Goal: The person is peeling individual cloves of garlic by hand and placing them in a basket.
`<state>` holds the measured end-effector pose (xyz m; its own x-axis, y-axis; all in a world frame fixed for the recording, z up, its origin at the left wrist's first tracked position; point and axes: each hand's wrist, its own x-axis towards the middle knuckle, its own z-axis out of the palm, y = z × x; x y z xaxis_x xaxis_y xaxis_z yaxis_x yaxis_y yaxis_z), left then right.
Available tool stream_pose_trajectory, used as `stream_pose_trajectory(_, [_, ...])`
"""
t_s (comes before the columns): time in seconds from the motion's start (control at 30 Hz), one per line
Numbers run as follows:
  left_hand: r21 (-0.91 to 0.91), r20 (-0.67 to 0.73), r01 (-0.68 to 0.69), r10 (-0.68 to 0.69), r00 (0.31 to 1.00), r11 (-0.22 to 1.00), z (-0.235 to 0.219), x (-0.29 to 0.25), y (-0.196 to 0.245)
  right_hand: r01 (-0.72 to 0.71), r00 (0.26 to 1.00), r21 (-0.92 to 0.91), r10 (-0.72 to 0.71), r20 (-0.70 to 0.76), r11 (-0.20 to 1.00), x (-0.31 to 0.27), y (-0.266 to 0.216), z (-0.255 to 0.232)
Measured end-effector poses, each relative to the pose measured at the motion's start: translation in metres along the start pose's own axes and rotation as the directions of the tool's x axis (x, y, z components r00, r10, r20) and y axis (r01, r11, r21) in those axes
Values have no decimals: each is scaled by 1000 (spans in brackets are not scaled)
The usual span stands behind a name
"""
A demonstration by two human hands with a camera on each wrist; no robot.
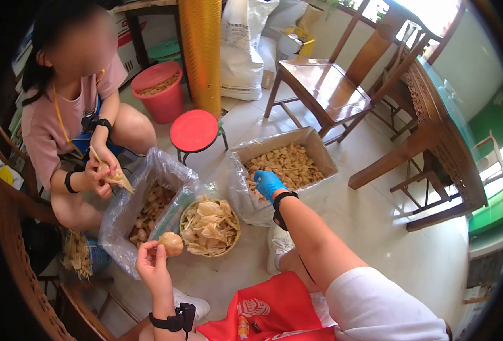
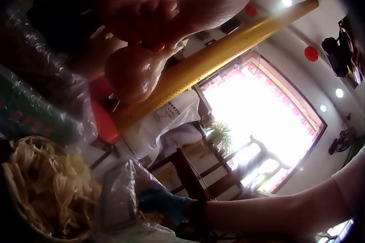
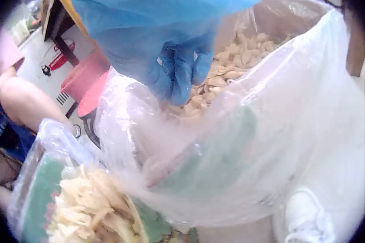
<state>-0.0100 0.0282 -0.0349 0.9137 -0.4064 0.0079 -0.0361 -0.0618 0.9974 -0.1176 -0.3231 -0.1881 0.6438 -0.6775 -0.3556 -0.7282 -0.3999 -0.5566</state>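
Note:
My bare left hand (image 1: 154,267) pinches a peeled garlic bulb (image 1: 171,244) between thumb and fingers, above the edge of the bag-lined box of bulbs (image 1: 142,227). In the left wrist view the bulb (image 2: 134,74) hangs smooth and pale from the fingertips. My right hand (image 1: 269,185), in a blue glove, is over the left side of a plastic-lined box (image 1: 326,161) of loose cloves (image 1: 292,165). Close up, the gloved hand (image 3: 171,55) has its fingers bent downward at the cloves; whether they hold any is hidden.
A round basket (image 1: 235,241) of husks (image 1: 209,224) stands between the boxes. Across from me a seated person (image 1: 75,113) handles a stalked bulb. Behind are a red stool (image 1: 194,131), a pink bucket (image 1: 159,102) and a wooden chair (image 1: 325,85); a table (image 1: 450,125) is at the right.

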Motion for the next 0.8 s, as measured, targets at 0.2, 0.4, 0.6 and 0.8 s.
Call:
stream_pose_trajectory(0.2, [30,27,-10,9,1000,1000,-4,6,-13,27,999,-273,-35,-27,962,-4,15,10])
stream_pose_trajectory(0.4, [84,44,17,-20,999,996,0,4,-8,-71,994,-307,91,52,949,-13,-6,-5])
stream_pose_trajectory(0.6, [115,54,47,-54,997,992,10,5,-11,-87,983,-287,129,132,954,-4,29,7])
stream_pose_trajectory(0.8, [81,53,52,-56,997,995,16,5,-16,-78,989,-358,118,93,931,-8,48,-11])
